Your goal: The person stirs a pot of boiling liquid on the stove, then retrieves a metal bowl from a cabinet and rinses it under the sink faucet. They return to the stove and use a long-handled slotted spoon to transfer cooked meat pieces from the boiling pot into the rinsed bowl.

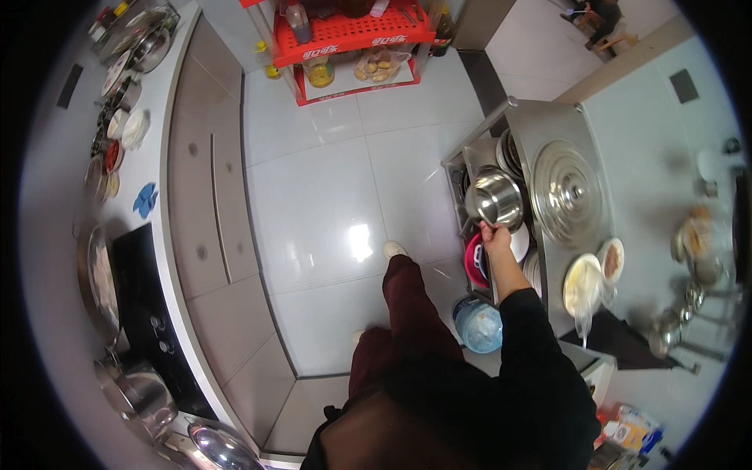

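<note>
My right hand grips the near rim of a shiny stainless-steel bowl at the front of a metal shelf rack. The bowl is tilted, and its inside faces up toward me. Below the hand, a pink basin sits on the rack, with a white-handled item partly inside it. Stacked plates lie behind my forearm, and more stacked dishes stand beyond the bowl. A large round metal lid rests on the rack's top. My left hand is out of view.
A blue-tinted water jug stands on the floor by the rack. Left runs a counter with a black cooktop, a steel pot and a blue cloth. Ahead is a red shelf unit. A person sits beyond the doorway.
</note>
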